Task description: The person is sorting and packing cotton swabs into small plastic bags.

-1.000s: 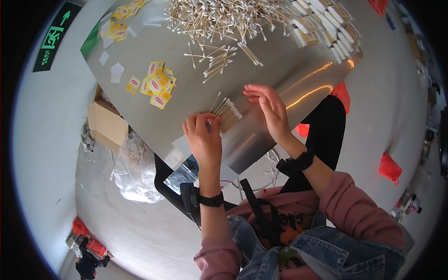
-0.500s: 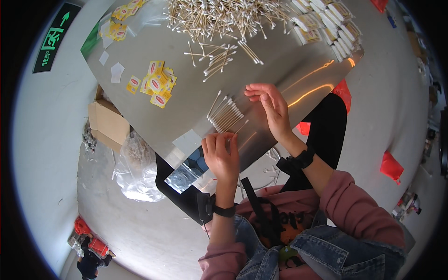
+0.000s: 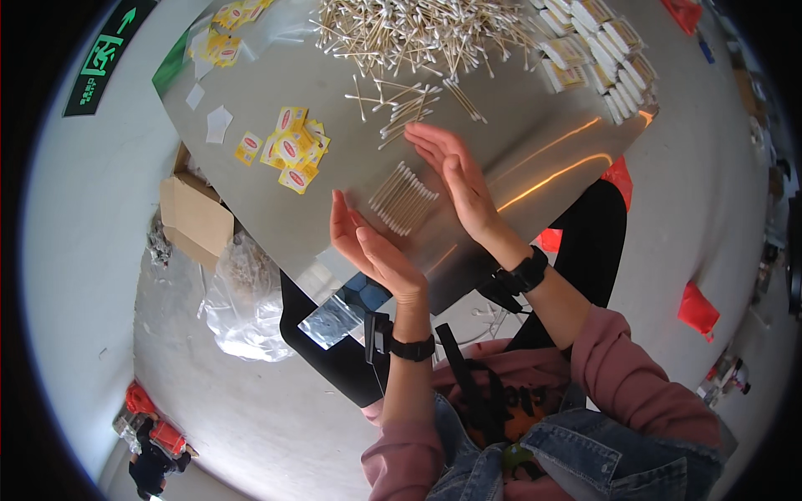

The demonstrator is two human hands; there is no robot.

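Observation:
A row of cotton swabs point(image 3: 403, 199) lies side by side on the metal table between my two hands. My left hand point(image 3: 373, 248) is at the row's near left end, palm turned inward, fingers stretched out and thumb apart. On the other side, my right hand point(image 3: 455, 175) is held with its fingers straight and its palm facing the row. Neither hand grips a swab; whether either one touches the row's ends is hard to tell. Just beyond my right fingertips lie several loose cotton swabs point(image 3: 411, 111).
Farther back is a big heap of cotton swabs point(image 3: 418, 33), with stacked swab packs point(image 3: 597, 54) to its right. Yellow cards point(image 3: 294, 149) lie at left. Clear plastic bags point(image 3: 334, 311) hang at the table's near edge. An open cardboard box point(image 3: 196, 221) stands beside the table.
The swabs now lie in a more even row, the stray ones drawn in. My left hand has moved left and opened; my right hand has come closer to the row from the right.

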